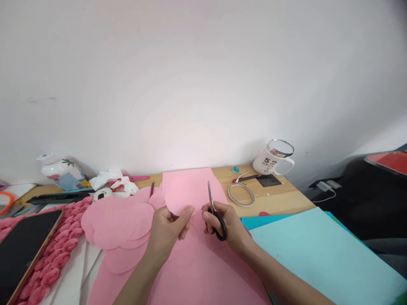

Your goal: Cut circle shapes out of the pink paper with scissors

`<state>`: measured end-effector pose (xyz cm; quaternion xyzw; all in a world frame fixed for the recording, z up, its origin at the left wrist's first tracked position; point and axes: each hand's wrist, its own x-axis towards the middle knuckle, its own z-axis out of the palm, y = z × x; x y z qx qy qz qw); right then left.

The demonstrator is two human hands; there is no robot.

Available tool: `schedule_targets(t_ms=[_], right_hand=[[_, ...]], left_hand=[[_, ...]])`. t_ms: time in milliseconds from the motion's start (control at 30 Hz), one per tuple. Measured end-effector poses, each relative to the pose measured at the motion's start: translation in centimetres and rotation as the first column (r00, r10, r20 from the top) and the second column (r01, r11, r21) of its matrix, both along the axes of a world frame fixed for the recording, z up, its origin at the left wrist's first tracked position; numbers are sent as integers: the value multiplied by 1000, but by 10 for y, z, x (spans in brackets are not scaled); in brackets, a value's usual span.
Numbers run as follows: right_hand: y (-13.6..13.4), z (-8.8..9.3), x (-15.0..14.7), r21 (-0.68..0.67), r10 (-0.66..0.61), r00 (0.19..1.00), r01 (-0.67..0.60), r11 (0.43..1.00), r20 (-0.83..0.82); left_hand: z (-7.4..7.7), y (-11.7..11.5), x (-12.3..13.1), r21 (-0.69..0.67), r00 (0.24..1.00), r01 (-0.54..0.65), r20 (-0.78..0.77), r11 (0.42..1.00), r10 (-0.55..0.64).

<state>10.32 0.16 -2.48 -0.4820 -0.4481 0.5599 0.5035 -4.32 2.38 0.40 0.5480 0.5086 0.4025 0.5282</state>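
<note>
My left hand (168, 228) pinches a rounded pink paper piece (179, 199) at its lower edge, holding it up over a large pink paper sheet (203, 271) on the desk. My right hand (227, 224) grips black-handled scissors (213, 207), blades pointing up and away, just right of the held piece. A pile of cut pink rounded shapes (117, 220) lies to the left of my left hand.
Light blue sheets (318, 254) lie at the right. A white mug (273, 159), a coiled cable (241, 192) and a red pen stand at the back right. A phone (25, 245) rests on pink rolled pieces at left, with a bottle (62, 171) and white tissue behind.
</note>
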Motion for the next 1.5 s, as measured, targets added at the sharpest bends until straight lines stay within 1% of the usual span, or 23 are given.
schedule_targets(t_ms=[233,500,567,633,700,767,800,867,933,1000,1033,1067,1133,1167,1200,1233,1267,1300,1333,1367,1400,1433,1500], right_hand=[[0,8,-2,5,-42,999,42,999,34],[2,4,-1,6,-85,995,85,996,60],[3,5,-1,-2,-102,993,103,995,63],[3,5,-1,-8,-142,988,143,990,67],[4,5,0,-2,-187,980,188,982,66],[5,4,0,1,-230,972,231,973,55],[6,2,1,0,-251,967,251,968,50],[7,-2,2,-4,-290,957,291,957,27],[8,-6,3,-9,-329,944,329,944,-10],[8,-9,4,-18,-376,925,376,927,-48],[9,-10,5,-20,-403,913,402,915,-59],[9,-9,5,-18,-428,902,427,904,-62],[9,-8,6,-4,-468,882,469,883,-47],[9,-7,7,1,-481,876,481,876,-32],[9,-6,7,5,-490,871,490,872,-18],[9,-5,8,5,-495,869,495,869,-10],[9,-5,8,4,-502,865,502,865,-10],[10,-6,8,3,-510,860,510,860,-17],[11,-6,9,4,-518,855,519,855,-27],[12,-8,9,7,-527,849,528,849,-38],[12,-9,10,11,-535,843,536,844,-47],[13,-11,11,15,-540,840,541,841,-55],[14,-13,12,19,-542,838,544,839,-66]], left_hand=[[4,-2,0,-12,999,-8,50,1000,9],[-1,2,-3,-31,992,29,120,999,-25],[0,2,-3,-46,987,10,160,999,-3],[-1,4,-4,-71,968,-71,235,995,86],[-3,9,-8,-106,902,-243,341,964,265],[-6,16,-13,-160,759,-441,458,883,462],[-8,20,-15,-198,683,-511,498,837,535],[-10,26,-19,-268,570,-579,543,770,617],[-10,29,-21,-326,520,-585,552,743,652],[-8,30,-20,-356,529,-545,556,759,641],[-7,29,-19,-354,566,-509,549,784,615],[-6,27,-17,-330,636,-458,527,826,563],[-8,22,-14,-207,844,-297,399,932,358],[-11,19,-13,-105,944,-171,269,980,193],[-15,16,-12,11,994,-31,106,999,29],[-21,14,-11,126,995,70,-74,990,-61],[-27,12,-10,248,967,149,-237,957,-89],[-33,10,-10,380,923,230,-377,896,-77],[-38,10,-10,500,869,320,-493,805,-39],[-42,10,-10,559,804,394,-595,730,22],[-46,10,-11,580,742,447,-666,681,80],[-48,11,-12,575,681,503,-723,645,113],[-52,15,-15,560,595,561,-785,610,173]])
